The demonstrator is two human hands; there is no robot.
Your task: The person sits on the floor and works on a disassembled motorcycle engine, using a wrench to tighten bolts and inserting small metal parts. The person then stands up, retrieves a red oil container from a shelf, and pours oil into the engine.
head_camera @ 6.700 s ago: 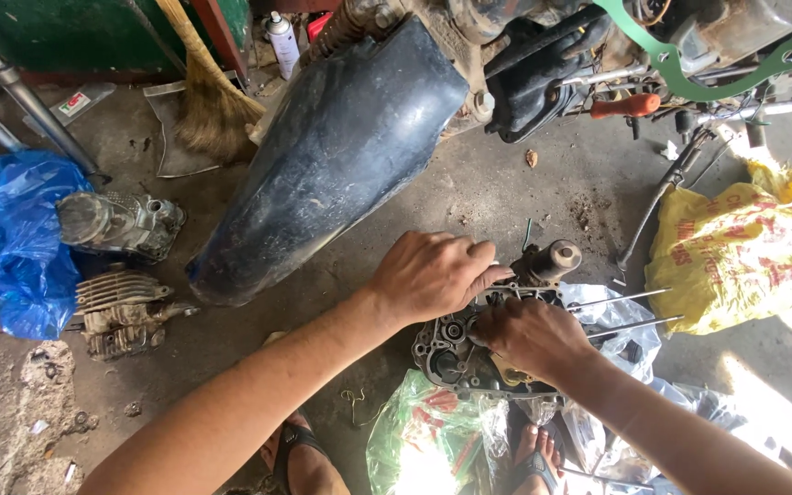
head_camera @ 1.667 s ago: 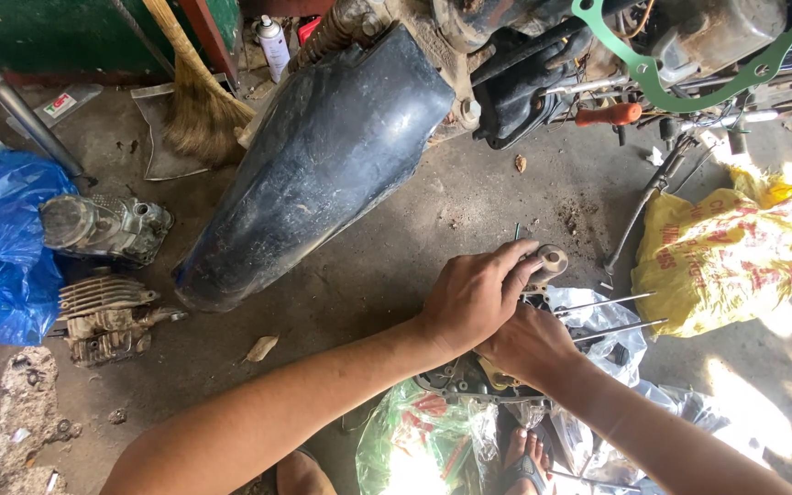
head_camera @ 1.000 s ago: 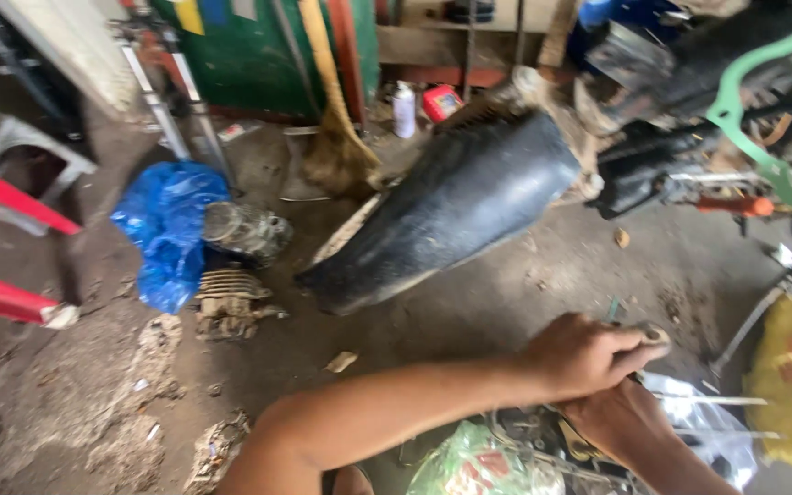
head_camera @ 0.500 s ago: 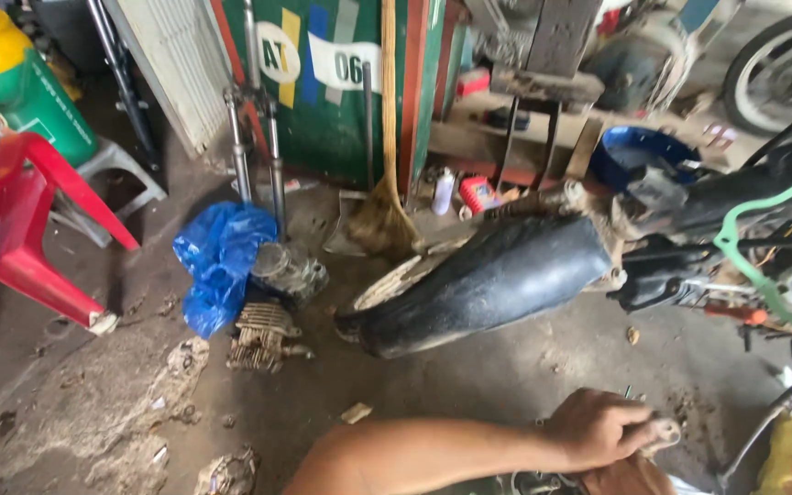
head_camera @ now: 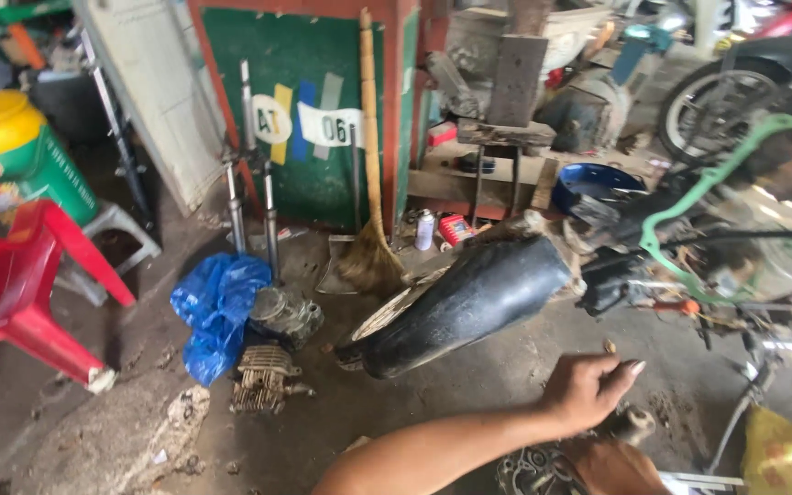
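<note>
Left hand above engine casing, black fender just beyond.

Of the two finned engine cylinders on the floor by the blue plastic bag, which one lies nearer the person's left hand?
The rusty brown cylinder, lower in view, past the blue plastic bag. The grey cylinder sits behind it, against the bag, farther from the left hand.

Black mudguard; blue plastic bag; red chair; yellow-lidded green drum; green panel with yellow, blue, grey stripes; green gasket; yellow bag; grey-metal engine case.
</note>
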